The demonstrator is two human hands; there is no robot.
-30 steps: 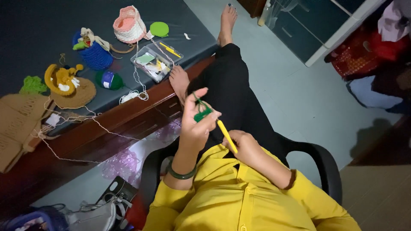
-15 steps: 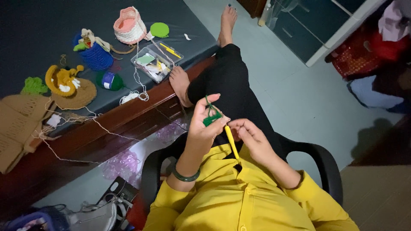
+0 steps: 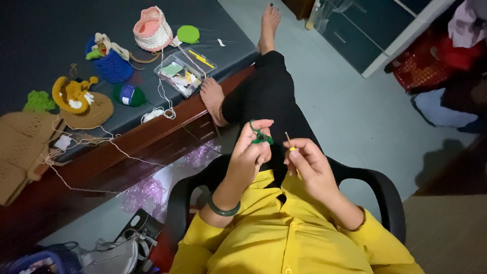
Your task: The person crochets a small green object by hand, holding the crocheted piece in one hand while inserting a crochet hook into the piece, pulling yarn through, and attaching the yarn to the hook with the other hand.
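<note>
I sit in a black chair in a yellow shirt and black trousers. My left hand, with a green bangle on its wrist, pinches a small piece of green crochet work in front of my chest. My right hand holds a yellow-handled crochet hook, its metal tip pointing up a short way right of the green piece. The hook tip and the green work are apart.
A dark-topped table with a wooden edge stands to my left, one bare foot resting on it. On it lie a pink crochet basket, a blue bag, a clear plastic box, green yarn and tan knitwear. Bags sit on the floor.
Both hands have shifted a little, and the right hand has drawn the hook out of the green piece, so its tip now stands free to the right.
</note>
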